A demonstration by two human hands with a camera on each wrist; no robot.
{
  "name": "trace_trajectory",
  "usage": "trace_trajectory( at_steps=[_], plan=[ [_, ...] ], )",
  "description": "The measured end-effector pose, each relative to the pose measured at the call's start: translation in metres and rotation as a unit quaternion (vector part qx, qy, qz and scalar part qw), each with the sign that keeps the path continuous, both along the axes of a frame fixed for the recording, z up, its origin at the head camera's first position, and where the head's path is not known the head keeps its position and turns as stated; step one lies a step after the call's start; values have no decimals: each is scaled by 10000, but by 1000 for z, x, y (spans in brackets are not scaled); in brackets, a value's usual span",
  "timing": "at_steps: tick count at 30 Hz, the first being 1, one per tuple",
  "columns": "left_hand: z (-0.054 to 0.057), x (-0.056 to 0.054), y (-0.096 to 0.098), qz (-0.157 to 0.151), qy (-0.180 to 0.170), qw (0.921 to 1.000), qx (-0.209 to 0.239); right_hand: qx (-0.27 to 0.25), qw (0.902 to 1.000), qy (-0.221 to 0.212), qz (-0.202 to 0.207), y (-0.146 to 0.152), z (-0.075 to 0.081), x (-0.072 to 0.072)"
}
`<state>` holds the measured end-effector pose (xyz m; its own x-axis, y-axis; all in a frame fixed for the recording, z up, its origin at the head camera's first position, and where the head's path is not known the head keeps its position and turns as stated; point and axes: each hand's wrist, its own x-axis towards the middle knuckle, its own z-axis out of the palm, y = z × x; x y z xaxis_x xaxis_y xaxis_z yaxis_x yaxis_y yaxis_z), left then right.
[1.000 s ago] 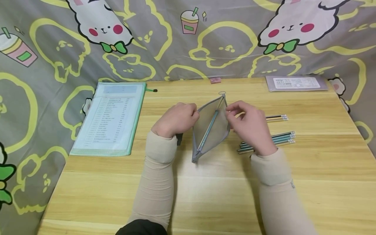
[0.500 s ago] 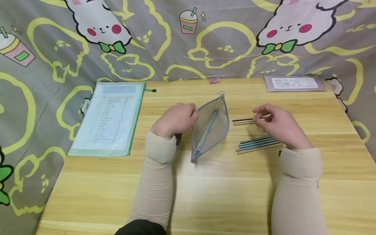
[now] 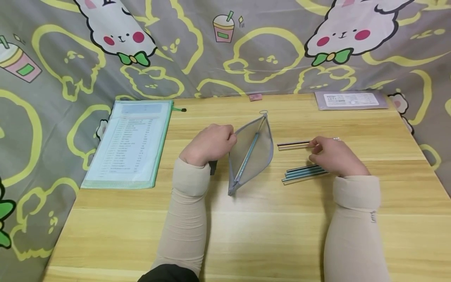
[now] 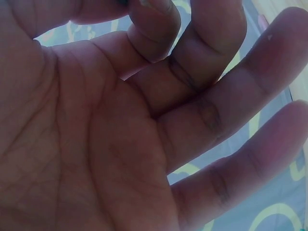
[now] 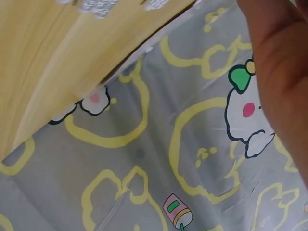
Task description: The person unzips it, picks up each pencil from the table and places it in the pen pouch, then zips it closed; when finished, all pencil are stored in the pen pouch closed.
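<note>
My left hand (image 3: 211, 144) pinches the left edge of a grey zip pouch (image 3: 258, 156), whose mouth gapes wide. Inside the pouch slants a blue pencil (image 3: 248, 156); a paler one shows above it. In the left wrist view the left hand's (image 4: 110, 125) other fingers spread loosely. My right hand (image 3: 336, 154) is lowered at a dark and a yellowish pencil (image 3: 292, 145), with a gap showing between thumb and index finger. Below it lie several blue, dark and yellowish pencils (image 3: 304, 174), partly covered by that hand. In the right wrist view, silvery pencil ends (image 5: 98, 7) appear.
A document pouch (image 3: 127, 145) with green edging and a printed sheet lies at the left. Along the back edge are a small pink piece (image 3: 255, 97) and a purple package (image 3: 352, 100) with a white label. A patterned curtain (image 3: 197, 47) stands behind the wooden table (image 3: 267, 243).
My right hand has left the pouch's right edge, gone right and come down to the upper pencils. My left hand keeps its pinch on the pouch, which stays in place.
</note>
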<state>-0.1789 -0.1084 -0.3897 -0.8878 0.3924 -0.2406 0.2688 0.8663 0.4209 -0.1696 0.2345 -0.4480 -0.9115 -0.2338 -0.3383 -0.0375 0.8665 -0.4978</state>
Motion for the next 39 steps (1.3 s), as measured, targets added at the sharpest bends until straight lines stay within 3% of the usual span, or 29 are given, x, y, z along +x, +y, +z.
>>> trace_trajectory(
  at_steps=[20, 39],
  plan=[
    [-1, -1, 1, -20, 7, 10000, -17, 85, 9999, -4, -68, 5, -5, -1],
    [-2, -2, 0, -43, 37, 10000, -31, 157, 9992, 351, -134, -1, -8, -1]
  ],
)
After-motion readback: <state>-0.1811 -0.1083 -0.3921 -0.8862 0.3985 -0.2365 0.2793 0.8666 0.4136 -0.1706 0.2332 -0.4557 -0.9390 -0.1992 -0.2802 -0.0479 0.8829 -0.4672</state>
